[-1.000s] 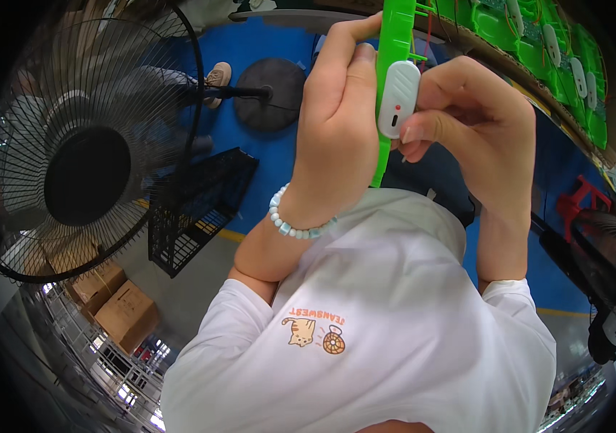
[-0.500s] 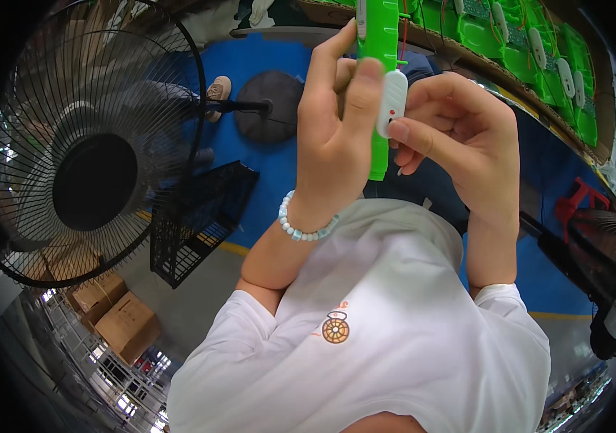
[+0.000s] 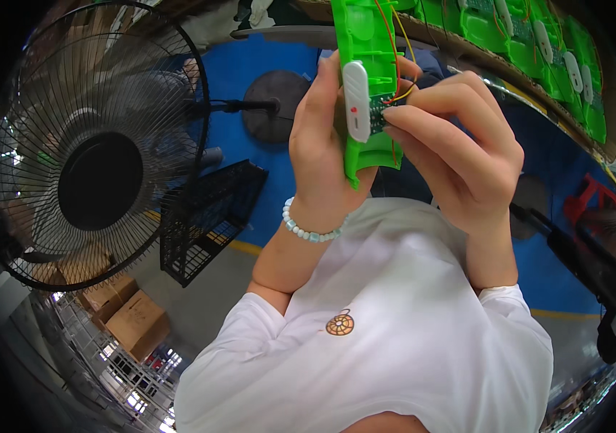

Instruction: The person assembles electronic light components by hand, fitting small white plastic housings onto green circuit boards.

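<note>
Both of my hands are gripping one green plastic housing [image 3: 366,79], raised upright in front of my chest. My left hand [image 3: 322,151] is wrapping closed around its left edge, beside the white oval button [image 3: 355,101]. My right hand [image 3: 467,159] is pinching fingertips [image 3: 393,115] against the small circuit board [image 3: 378,110], where red and yellow wires [image 3: 398,50] are running.

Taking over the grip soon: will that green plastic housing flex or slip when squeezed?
The green housing looks like rigid thin moulded plastic, probably light and smooth. Thin wires run along it and may snag. The left hand already clamps it firmly.
</note>
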Motion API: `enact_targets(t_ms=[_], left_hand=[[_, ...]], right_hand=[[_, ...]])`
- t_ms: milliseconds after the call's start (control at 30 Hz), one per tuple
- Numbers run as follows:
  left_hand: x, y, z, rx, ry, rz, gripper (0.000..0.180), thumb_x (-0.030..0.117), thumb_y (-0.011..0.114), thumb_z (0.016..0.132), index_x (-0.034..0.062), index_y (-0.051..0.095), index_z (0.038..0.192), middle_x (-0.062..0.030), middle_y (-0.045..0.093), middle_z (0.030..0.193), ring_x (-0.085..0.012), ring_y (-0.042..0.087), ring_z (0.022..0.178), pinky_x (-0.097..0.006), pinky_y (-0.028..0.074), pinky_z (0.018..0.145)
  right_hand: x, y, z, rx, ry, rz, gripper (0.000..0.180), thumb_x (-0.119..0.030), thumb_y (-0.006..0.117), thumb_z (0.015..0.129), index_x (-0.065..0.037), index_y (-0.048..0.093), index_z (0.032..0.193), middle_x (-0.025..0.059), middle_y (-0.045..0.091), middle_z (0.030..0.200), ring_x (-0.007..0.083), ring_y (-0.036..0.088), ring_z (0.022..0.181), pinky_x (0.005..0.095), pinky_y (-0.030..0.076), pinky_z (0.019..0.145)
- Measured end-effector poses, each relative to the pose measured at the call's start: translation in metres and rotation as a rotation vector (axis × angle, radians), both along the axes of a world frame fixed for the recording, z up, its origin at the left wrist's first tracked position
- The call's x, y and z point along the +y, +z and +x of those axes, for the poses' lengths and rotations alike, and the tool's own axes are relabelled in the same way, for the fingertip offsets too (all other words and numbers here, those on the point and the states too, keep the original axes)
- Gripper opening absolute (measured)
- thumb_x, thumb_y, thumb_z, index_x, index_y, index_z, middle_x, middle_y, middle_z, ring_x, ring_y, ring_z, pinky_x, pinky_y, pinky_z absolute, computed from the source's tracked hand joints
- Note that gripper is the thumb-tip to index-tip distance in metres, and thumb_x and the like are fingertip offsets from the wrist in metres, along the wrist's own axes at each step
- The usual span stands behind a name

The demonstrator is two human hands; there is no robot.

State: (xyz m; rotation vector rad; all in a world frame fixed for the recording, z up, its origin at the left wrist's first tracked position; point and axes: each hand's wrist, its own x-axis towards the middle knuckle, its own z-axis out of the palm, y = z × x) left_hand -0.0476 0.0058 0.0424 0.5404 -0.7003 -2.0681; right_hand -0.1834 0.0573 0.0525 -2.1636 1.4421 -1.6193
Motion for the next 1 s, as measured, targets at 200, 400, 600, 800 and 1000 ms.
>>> enact_targets(t_ms=[200,400,600,800,1000], left_hand=[[0.001,-0.013,0.002,0.032,-0.031,-0.036,0.049,0.041,0.039,0.102,-0.0015,0.051,0.122,-0.0148,0.063,0.109,-0.0202,0.064,0.096,-0.032,0.052,0.084],[0.006,-0.004,-0.005,0.052,0.039,0.122,0.043,0.033,0.033,0.104,-0.0012,0.049,0.125,-0.0174,0.06,0.117,-0.0222,0.064,0.098,-0.035,0.053,0.085],[0.008,-0.004,-0.004,0.094,-0.018,0.067,0.046,0.035,0.028,0.105,-0.0009,0.049,0.124,-0.0178,0.061,0.116,-0.0227,0.064,0.097,-0.036,0.053,0.085],[0.013,-0.006,0.0,0.048,0.004,0.004,0.045,0.036,0.029,0.104,-0.0008,0.051,0.119,-0.0162,0.062,0.109,-0.0198,0.064,0.09,-0.032,0.054,0.08],[0.006,-0.004,-0.002,-0.065,-0.003,-0.009,0.044,0.036,0.03,0.104,-0.0009,0.052,0.116,-0.0153,0.062,0.107,-0.0188,0.064,0.088,-0.032,0.053,0.078]], right_hand=[[0.0,-0.004,0.005,-0.049,-0.009,0.038,0.03,0.0,0.076,0.061,0.001,0.07,0.09,0.01,0.06,0.081,0.0213,0.054,0.068,0.0289,0.043,0.058],[0.005,-0.008,0.006,0.008,-0.06,0.008,0.031,-0.002,0.078,0.06,-0.001,0.071,0.091,0.0089,0.06,0.083,0.02,0.054,0.069,0.0282,0.043,0.056],[0.0,-0.017,0.004,0.093,-0.079,-0.158,0.034,-0.007,0.071,0.053,-0.001,0.069,0.086,0.0074,0.058,0.081,0.019,0.054,0.064,0.0258,0.042,0.05],[-0.001,-0.02,0.011,0.09,-0.071,-0.27,0.038,-0.012,0.064,0.046,-0.001,0.067,0.083,0.0069,0.057,0.079,0.0183,0.051,0.06,0.0242,0.04,0.045],[-0.005,-0.017,0.003,0.032,-0.019,-0.18,0.035,-0.007,0.072,0.053,0.0,0.068,0.087,0.0077,0.058,0.081,0.0196,0.051,0.06,0.0246,0.041,0.048]])
